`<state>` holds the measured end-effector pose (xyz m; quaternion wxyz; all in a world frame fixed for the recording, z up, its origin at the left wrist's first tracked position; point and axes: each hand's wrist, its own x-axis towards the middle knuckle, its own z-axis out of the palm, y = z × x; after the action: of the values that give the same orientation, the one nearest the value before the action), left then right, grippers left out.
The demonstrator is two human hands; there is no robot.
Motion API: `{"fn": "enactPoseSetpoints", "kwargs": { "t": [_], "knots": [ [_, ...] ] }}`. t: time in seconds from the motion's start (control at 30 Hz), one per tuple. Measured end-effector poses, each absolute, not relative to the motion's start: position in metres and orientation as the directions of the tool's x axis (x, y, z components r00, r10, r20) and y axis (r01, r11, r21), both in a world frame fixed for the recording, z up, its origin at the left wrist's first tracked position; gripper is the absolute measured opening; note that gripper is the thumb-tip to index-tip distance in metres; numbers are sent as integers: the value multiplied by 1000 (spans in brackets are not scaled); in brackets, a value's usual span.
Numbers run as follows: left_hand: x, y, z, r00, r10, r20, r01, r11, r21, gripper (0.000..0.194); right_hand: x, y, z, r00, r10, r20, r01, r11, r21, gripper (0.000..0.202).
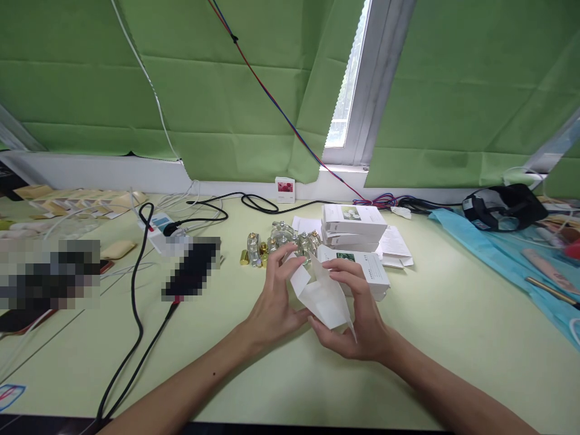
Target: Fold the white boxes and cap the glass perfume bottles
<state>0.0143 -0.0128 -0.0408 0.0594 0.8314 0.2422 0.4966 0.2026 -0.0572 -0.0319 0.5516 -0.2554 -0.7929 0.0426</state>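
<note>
The left hand (pixel 280 303) and the right hand (pixel 366 311) were both curled around one white paper carton (pixel 324 301), which sat between them; each gripped it lightly with bent fingers and thumb. Its flaps stood loose, so the step in hand seemed to be working the thin card into shape — any further handling called for gentle, even fingertip pressure, lest a wall crumple.

Counted out, there was one box with a green picture (pixel 369 266) just beyond the right hand's fingers, and behind it, farther from that hand, a stack of white boxes (pixel 353 219), apparently three. One small box with a red picture (pixel 285 189) stood well beyond both hands. Past the left fingertips clustered glass bottles (pixel 254 248) — at least three, though overlap and the fingers hid the exact number. Two gold caps (pixel 244 258) showed beside them.
</note>
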Motion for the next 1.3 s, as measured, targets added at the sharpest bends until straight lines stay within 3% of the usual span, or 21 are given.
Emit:
{"fn": "enactPoseSetpoints", "kwargs": {
  "t": [0.3,1.3],
  "knots": [
    [19,-15,-39,324,418,849,332,-890,312,82,203,-57,-35,-238,425,873,354,875,-330,83],
    [17,-12,-40,377,411,830,149,-912,383,81,204,-58,-41,-237,415,878,321,887,-333,88]
  ]
}}
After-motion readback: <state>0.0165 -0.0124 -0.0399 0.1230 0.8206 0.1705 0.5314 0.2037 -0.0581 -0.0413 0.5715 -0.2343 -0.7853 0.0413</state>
